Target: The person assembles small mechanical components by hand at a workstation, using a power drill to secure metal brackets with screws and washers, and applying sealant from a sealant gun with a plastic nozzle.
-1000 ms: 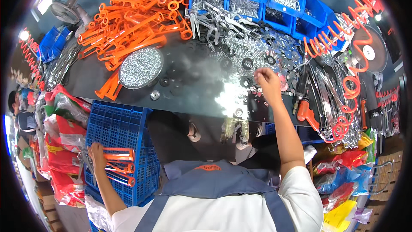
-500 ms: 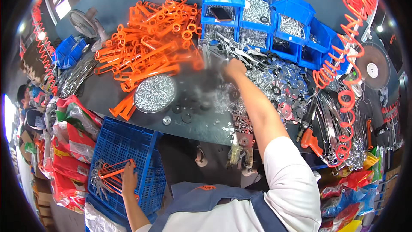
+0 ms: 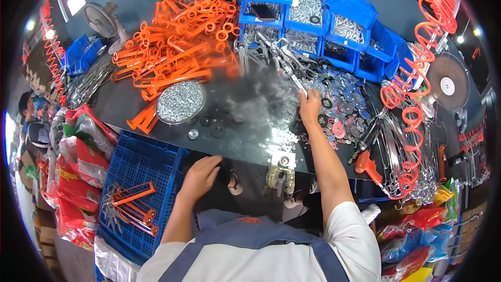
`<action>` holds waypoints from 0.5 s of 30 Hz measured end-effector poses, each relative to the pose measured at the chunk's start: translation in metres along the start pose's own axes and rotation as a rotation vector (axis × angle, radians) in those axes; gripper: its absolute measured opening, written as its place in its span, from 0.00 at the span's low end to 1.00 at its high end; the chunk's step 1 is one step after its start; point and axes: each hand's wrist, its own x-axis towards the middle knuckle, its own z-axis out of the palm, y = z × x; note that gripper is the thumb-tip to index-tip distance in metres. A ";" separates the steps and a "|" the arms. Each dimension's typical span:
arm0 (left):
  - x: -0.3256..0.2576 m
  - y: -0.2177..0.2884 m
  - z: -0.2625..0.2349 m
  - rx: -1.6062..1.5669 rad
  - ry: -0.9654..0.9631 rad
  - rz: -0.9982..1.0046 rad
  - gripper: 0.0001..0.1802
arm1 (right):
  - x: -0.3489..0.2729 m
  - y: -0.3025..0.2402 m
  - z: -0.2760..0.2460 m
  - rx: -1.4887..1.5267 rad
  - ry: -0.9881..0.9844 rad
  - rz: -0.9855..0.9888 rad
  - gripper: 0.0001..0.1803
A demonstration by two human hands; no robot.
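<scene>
My right hand (image 3: 310,105) is closed on the near end of a long grey metal lever (image 3: 295,79), beside the pile of similar grey levers (image 3: 261,47). My left hand (image 3: 201,177) is in the air between the blue crate and the table edge, its fingers stretched out and nothing in it. Inside the blue crate (image 3: 138,159) lie several orange frames (image 3: 130,193) with grey metal parts attached. At the table's near edge stands a small metal fixture (image 3: 282,163) with a round dark piece in its middle.
Orange frames (image 3: 172,47) are heaped at the back left, next to a round dish (image 3: 180,103) of small metal pieces. Blue bins (image 3: 305,18) stand stacked at the back. A power driver (image 3: 367,164) and a coiled orange hose (image 3: 412,120) are at the right.
My left hand has moved away from the orange frames in the crate, up and rightward. My right hand has come rightward and nearer from the lever pile, with a grey lever in it.
</scene>
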 end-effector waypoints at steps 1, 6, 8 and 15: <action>0.012 0.012 0.008 -0.022 0.017 0.041 0.16 | 0.001 -0.016 -0.003 -0.076 0.108 -0.229 0.12; 0.046 0.051 0.035 -0.129 0.006 0.070 0.16 | 0.030 -0.055 -0.020 -0.003 0.144 -0.418 0.11; 0.050 0.057 0.035 -0.198 0.012 -0.015 0.17 | 0.037 -0.080 -0.039 0.322 -0.010 -0.046 0.13; 0.062 0.064 0.029 -0.104 0.401 0.118 0.28 | -0.124 -0.149 -0.129 1.048 -0.428 0.834 0.09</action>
